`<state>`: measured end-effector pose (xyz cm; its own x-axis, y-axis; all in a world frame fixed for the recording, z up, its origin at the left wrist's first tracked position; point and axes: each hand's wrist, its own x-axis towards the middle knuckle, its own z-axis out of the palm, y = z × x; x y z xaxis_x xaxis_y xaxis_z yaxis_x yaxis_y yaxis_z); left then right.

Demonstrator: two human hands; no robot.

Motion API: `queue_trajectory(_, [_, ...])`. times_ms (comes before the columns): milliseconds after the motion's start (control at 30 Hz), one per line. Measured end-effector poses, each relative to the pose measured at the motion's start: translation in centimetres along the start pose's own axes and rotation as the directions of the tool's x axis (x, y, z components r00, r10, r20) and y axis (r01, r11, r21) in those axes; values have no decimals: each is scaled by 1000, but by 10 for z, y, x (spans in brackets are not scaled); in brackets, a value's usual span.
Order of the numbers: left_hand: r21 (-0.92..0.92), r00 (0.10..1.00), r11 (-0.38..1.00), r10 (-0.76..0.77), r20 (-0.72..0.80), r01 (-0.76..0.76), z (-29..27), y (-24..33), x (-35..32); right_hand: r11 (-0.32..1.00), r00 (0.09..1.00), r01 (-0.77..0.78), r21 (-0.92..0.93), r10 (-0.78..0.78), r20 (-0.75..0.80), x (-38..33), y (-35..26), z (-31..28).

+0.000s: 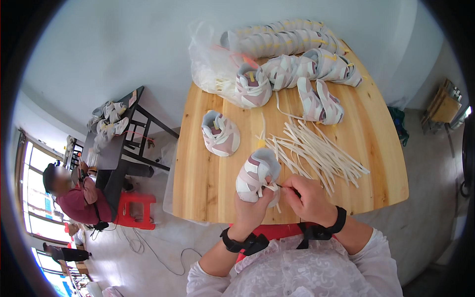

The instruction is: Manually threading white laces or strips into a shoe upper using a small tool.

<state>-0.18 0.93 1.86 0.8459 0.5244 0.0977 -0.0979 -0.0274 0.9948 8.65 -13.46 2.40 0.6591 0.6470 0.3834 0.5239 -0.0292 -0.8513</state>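
Over the near edge of the table, my left hand (252, 210) is closed around a white and mauve shoe upper (251, 172) with a grey lining. Close against its right side, my right hand (311, 200) pinches a thin dark tool (280, 186), whose exact kind I cannot make out. The tool's end meets a white lace (273, 188) at the upper's eyelets. Just beyond stands another laced shoe upper (220, 134). A loose pile of flat white laces (321, 153) lies to the right of the held upper.
At the wooden table's (193, 198) far side are a clear plastic bag (203, 59), a laced upper (253, 86), a flattened pair (320, 103) and nested rows of uppers (282, 43). Left, a person (89, 198) sits near a red stool (136, 210) and a dark table (106, 148) holding shoes.
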Motion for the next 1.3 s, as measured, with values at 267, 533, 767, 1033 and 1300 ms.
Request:
queue_trajectory(267, [-51,988,987,-151,36,153,11,-9,-6,957,997,51,-286,-64,-34,-1,-8,8])
queue_trajectory(533, [2,996,996,-92,-17,92,-5,-2,7,959,997,27,-283,-47,-65,-3,-17,-17])
queue_trajectory(767, [118,985,988,76,156,-95,2,16,-6,899,951,300,-320,-307,31,10,-10,-27])
queue_trajectory(1033, [65,970,996,-74,230,60,-6,20,-4,924,966,242,-296,-257,-12,5,-10,-31])
queue_trajectory(1300, [-48,935,963,-246,255,266,-13,12,0,974,994,111,-197,-111,13,7,-6,-30])
